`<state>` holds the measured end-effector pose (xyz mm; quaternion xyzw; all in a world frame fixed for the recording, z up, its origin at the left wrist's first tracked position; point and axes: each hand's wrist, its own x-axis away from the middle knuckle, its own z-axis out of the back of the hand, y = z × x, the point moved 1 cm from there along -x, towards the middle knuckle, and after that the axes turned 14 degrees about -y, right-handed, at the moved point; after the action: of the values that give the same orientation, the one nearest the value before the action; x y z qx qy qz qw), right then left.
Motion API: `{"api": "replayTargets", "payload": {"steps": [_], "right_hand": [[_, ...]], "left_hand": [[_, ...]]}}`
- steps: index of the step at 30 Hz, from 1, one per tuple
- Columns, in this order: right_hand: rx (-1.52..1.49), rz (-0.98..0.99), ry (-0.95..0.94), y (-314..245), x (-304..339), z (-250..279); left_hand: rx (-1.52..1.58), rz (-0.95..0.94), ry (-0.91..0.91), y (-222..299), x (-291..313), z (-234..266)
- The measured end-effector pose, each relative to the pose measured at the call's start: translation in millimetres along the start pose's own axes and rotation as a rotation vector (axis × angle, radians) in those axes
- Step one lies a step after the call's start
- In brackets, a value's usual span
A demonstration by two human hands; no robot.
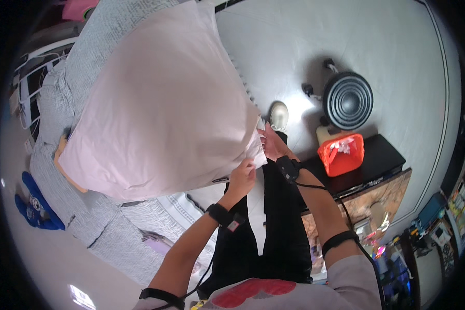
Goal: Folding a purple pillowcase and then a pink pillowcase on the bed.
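Observation:
A large pale pink bed cover [160, 98] spreads over the bed, and its near right corner hangs toward me. My left hand [242, 180] pinches the cover's edge by that corner. Just to the right, my right hand [274, 143] grips the same corner, with some fingers hidden in the folds. A small dark tag [220, 180] shows on the near edge, left of my left hand. At the cover's far left corner a tan, curved shape [68, 173] sticks out; whether it is a person's arm or an object, I cannot tell.
Grey quilted bedding [108, 217] lies under the cover. On the right are a round black stool [347, 101] and an orange bin [342, 165] beside a low black piece of furniture [385, 157]. Blue slippers [39, 204] lie at left; white metal racks [28, 93] stand beyond the bed.

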<state>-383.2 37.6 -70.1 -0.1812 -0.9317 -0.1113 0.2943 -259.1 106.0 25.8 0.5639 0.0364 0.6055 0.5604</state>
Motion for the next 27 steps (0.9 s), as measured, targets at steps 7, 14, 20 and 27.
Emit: {"api": "replayTargets", "payload": {"steps": [7, 14, 20, 27], "right_hand": [[0.689, -0.017, 0.096, -11.7, -16.2, -0.3], [0.289, -0.244, 0.182, 11.5, 11.8, -83.0], [0.421, -0.362, 0.111, -55.9, 16.4, -107.2], [1.598, 0.274, 0.392, -232.2, -161.1, -158.8]], "left_hand": [[1.25, 0.534, -0.085, -15.7, 18.6, 5.5], [2.36, 0.257, -0.194, -3.8, 7.1, 38.3], [1.104, -0.053, 0.313, -9.8, 3.6, 13.5], [1.508, 0.184, 0.438, 26.2, -12.5, 47.8]]}}
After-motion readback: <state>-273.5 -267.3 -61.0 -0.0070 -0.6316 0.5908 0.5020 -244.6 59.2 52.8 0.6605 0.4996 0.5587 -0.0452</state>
